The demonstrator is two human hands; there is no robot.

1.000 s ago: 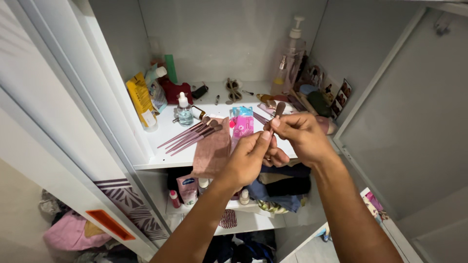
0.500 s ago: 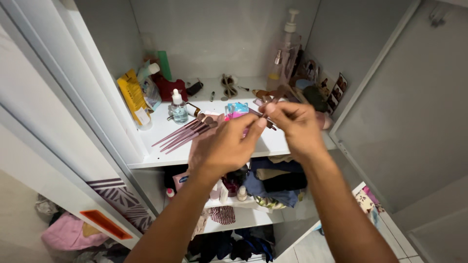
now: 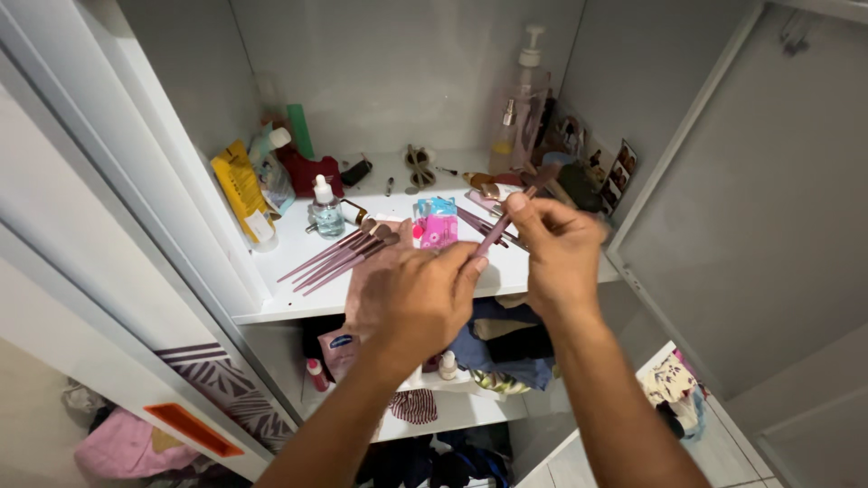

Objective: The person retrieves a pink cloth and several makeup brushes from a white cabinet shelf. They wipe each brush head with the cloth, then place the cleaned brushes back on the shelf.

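— What's at the left of this cupboard?
— A white door edge with a striped sticker (image 3: pixel 231 384), then the white shelf (image 3: pixel 289 294). At its far left stand a yellow tube (image 3: pixel 237 185) and a green bottle (image 3: pixel 299 131), with a small dropper bottle (image 3: pixel 326 210) just beside them.
— And on the shelf itself?
— A row of purple makeup brushes (image 3: pixel 339 255) lies on a brown cloth (image 3: pixel 380 271) that hangs over the near edge. A pink packet (image 3: pixel 438 226) lies to their right.
— The hands?
— The left hand (image 3: pixel 420 303) is loosely curled, its fingertips pinching the lower end of one purple brush (image 3: pixel 497 230). The right hand (image 3: pixel 562 248) pinches the same brush higher up, bristles pointing far right. The brush is held in the air over the shelf's near edge.
— Farther right?
— A tall pump bottle (image 3: pixel 523 99) in the far corner, small photos (image 3: pixel 615 172) against the grey side wall, folded clothes (image 3: pixel 506 343) on the shelf below.
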